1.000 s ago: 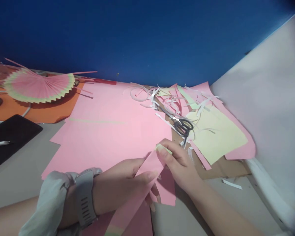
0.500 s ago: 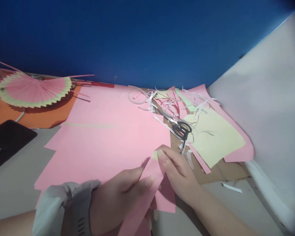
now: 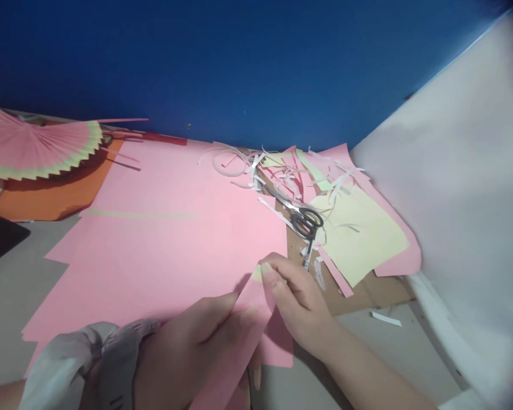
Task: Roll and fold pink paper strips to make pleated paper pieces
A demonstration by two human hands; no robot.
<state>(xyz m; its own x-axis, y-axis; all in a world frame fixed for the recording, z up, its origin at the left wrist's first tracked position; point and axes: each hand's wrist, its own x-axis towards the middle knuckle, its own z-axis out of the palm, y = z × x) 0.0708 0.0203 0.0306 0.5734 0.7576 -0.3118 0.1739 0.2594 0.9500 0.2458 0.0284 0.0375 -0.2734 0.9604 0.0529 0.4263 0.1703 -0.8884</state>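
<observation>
A long pink folded paper strip (image 3: 239,347) with a pale yellow tip slants up from the lower edge of the view. Wrapped around its middle, with the thumb lying on top, is my left hand (image 3: 192,336). My right hand (image 3: 297,299) pinches the strip near its yellow end between thumb and fingers. Some fingers under the strip are partly hidden. Beneath both hands lie large pink paper sheets (image 3: 162,256). Black-handled scissors (image 3: 305,221) rest just beyond my right hand, among paper scraps.
A pleated pink and yellow paper fan (image 3: 38,145) lies on orange paper (image 3: 68,196) at the left, near a black flat object (image 3: 2,236). Curly paper offcuts (image 3: 288,176) and a pale yellow sheet (image 3: 363,233) lie at the right on cardboard. A blue wall (image 3: 239,68) stands behind.
The whole view has shifted, so the things on the table appear farther left. Both hands keep their hold on the pink strip, with hardly any change of grip.
</observation>
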